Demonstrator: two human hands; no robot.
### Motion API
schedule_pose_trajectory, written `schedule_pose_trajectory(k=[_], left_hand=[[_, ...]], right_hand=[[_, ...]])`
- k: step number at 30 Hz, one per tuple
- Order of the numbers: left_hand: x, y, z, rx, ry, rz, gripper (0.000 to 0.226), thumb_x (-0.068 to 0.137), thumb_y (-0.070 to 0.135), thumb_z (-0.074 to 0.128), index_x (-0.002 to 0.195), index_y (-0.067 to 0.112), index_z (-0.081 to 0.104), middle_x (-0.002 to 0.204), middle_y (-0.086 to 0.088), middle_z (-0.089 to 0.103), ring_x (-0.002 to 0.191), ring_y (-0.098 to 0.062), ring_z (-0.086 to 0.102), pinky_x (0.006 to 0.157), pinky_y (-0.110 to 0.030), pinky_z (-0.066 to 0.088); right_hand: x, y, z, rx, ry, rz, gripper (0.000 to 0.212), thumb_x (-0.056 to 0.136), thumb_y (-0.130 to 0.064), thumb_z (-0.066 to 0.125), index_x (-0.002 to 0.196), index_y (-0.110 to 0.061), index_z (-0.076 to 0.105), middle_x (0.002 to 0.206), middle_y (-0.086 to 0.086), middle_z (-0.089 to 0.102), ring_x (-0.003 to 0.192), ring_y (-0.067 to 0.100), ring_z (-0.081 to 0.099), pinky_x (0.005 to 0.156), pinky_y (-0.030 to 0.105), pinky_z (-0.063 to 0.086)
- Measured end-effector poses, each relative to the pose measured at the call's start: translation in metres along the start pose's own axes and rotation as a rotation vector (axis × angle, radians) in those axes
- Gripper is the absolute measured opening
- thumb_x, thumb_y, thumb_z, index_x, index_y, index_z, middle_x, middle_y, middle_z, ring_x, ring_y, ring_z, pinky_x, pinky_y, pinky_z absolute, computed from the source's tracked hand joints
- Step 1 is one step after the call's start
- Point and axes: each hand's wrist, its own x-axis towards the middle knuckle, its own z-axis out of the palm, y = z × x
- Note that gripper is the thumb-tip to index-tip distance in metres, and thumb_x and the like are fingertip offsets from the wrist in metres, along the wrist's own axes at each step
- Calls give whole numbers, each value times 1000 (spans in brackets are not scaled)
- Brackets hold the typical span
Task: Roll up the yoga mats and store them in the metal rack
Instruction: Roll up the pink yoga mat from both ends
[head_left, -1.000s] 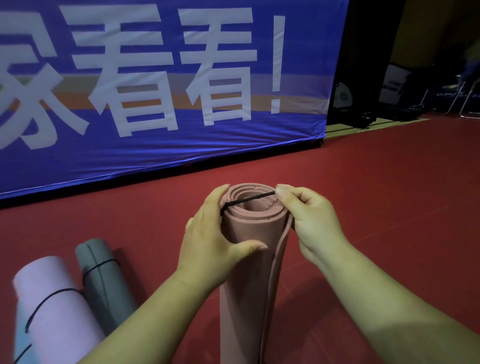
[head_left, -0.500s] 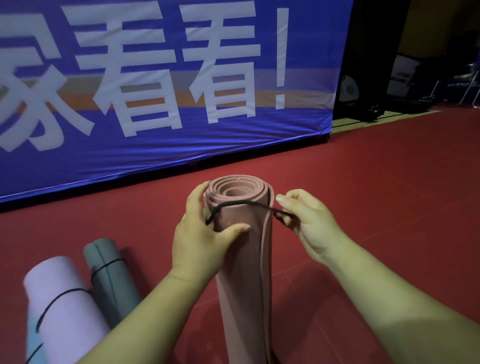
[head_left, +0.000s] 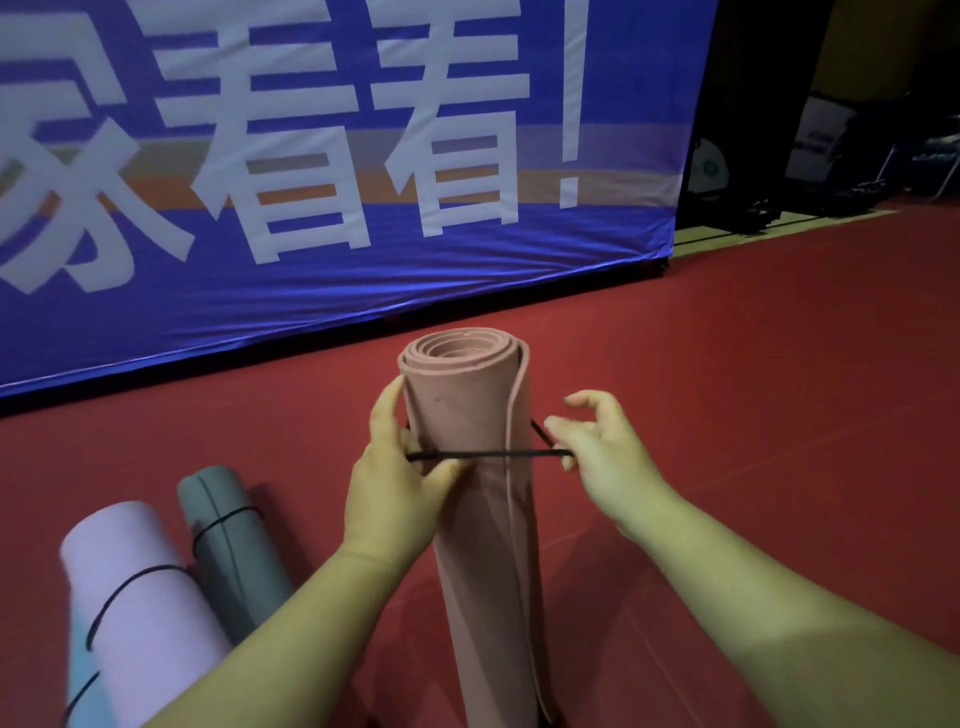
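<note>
matt foam pink mat (head_left: 483, 519), glossy cloth banner (head_left: 332, 156), matt red floor (head_left: 753, 389)

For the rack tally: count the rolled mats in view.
4: pink mat upright at centre; lilac mat, grey mat and blue mat lying lower left, the blue cropped. Others may be off-frame.

A large blue fabric banner (head_left: 597, 249) with white characters stands on the dark red matte floor (head_left: 779, 389). Right of the banner, blurred black equipment (head_left: 753, 208) sits in dim light.
</note>
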Motion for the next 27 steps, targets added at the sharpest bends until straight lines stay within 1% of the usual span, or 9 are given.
schedule_pose_trajectory(k=[4,7,9,12,14,16,18,23,27], left_hand=[[1,-16,2,-81,-113,-80,127,68,33,93,158,43,4,74,-1,64,66,-11,64,63,-27,49],[-3,-27,4,-113,-261,-122,143,63,32,96,157,43,-10,76,1,66,72,-7,66,64,-19,48],[-6,-37,7,-140,-301,-172,146,62,34,97,157,42,-14,76,0,65,72,-4,66,66,-17,47],[-3,-51,11,-140,-327,-197,147,59,45,96,157,44,-13,81,-7,65,74,-10,66,69,-29,53],[-4,-59,14,-126,-375,-159,145,58,51,95,158,45,-10,89,4,69,86,-3,68,76,-24,53],[-9,-69,17,-139,-449,-123,143,57,56,93,157,47,-9,109,15,71,105,6,65,85,-14,50],[-13,-86,20,-144,-494,-137,142,59,57,92,158,45,-8,115,18,69,109,10,62,87,-9,47],[-5,-130,25,-127,-387,-190,140,52,75,85,157,48,-4,84,1,65,83,-11,67,84,-37,56],[-1,-151,36,-200,-310,-241,134,52,76,85,156,48,6,92,-11,69,89,-23,70,89,-48,56]], right_hand=[[-4,23,13,-73,-45,86,49,80,-45,70,121,-24,52,66,-1,55,60,12,52,68,35,42],[1,32,19,-7,-20,121,37,96,-27,66,128,-19,51,69,-3,58,51,3,52,59,24,43],[2,36,20,-22,-10,116,36,97,-29,65,129,-22,51,69,-2,58,49,1,52,54,20,42],[5,44,23,-118,12,113,73,72,-72,61,130,-28,54,79,3,62,64,10,57,66,30,45],[9,51,23,-177,13,120,90,59,-88,53,128,-31,56,90,4,67,75,16,59,76,36,49],[15,60,25,-178,22,132,86,64,-88,54,127,-30,57,96,2,68,80,15,60,80,37,48],[22,74,31,-198,21,125,63,83,-72,60,127,-26,58,100,-3,68,86,8,61,83,32,46],[25,117,52,-217,21,97,42,93,-54,59,126,-28,57,94,-11,63,83,-6,57,74,13,43],[32,131,67,-158,0,56,67,70,-78,60,121,-37,53,84,2,64,73,10,60,77,33,51]])
